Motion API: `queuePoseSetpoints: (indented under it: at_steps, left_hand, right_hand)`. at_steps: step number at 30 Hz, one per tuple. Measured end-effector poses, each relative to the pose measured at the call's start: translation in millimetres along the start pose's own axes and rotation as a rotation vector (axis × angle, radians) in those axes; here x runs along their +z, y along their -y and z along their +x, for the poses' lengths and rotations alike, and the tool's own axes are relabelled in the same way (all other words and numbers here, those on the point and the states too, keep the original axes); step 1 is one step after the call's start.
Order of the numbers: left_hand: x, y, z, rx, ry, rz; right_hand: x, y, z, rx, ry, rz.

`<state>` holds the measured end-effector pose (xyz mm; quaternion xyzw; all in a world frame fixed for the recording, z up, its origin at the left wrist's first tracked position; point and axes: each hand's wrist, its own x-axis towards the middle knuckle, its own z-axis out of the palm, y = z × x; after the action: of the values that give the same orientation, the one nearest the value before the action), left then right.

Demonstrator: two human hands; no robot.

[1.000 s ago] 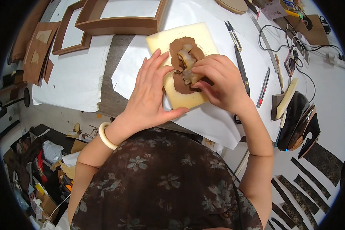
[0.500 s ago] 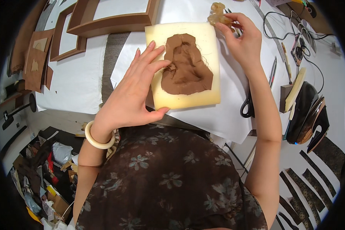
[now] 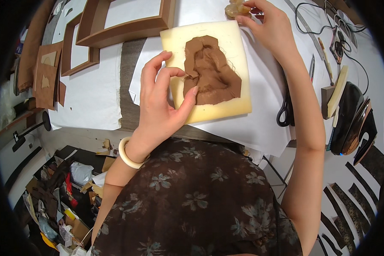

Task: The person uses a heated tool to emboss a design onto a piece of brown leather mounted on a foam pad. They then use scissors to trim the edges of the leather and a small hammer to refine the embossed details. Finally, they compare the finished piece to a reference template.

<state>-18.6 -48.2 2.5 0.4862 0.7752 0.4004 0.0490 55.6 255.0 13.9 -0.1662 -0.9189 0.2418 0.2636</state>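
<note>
Top: dark with pale flowers, on the person (image 3: 196, 192) standing at the near edge of the table (image 3: 133, 70).
Bangle: cream, round the left wrist (image 3: 123, 152).
Left hand (image 3: 160, 106): reaching over the slab's left edge, thumb and fingers curved and apart; the thumb tip lies over the leather's near left part, the forefinger tip by its left edge.
Slab (image 3: 237, 47): pale yellow, close to the table's near edge, set slightly askew.
Leather (image 3: 211, 70): brown, on the slab, with bare margin showing all round; its outline is angular, its middle moulded into hollows and ridges.
Scissors (image 3: 283, 117): black handles off the slab's right edge, partly behind the right forearm.
Appliance (image 3: 347, 119): black and bronze, farther right than the scissors.
Right hand (image 3: 271, 27): beyond the slab's far right corner, thumb and fingers about the figurine's right end; I can't tell from here whether they're clamped on it.
Figurine (image 3: 234, 9): lumpy, translucent amber, just past the slab's far edge, near that corner.
Frames (image 3: 128, 30): two brown ones, beyond the slab's far left corner.
</note>
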Motion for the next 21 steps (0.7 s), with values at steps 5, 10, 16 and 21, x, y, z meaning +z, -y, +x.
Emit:
queuePoseSetpoints:
  at_steps: [5,10,16,21]
  left_hand:
    - [0.1,-15.2,-0.3,-0.185,0.021,0.105]
    - [4.3,-18.1,14.6,-0.340,0.049,-0.076]
    - [-21.7,-5.4,30.4,-0.120,0.174,-0.055]
    - [-19.9,3.6,37.5,0.040,0.289,-0.017]
  right_hand:
    - [-11.6,46.8,-3.2,-0.234,0.040,-0.032]
    - [18.8,38.9,-13.0,-0.365,0.355,0.109]
    - [-30.0,65.6,-38.5,-0.101,0.479,-0.211]
    - [-17.5,73.5,-51.7,-0.297,0.277,-0.085]
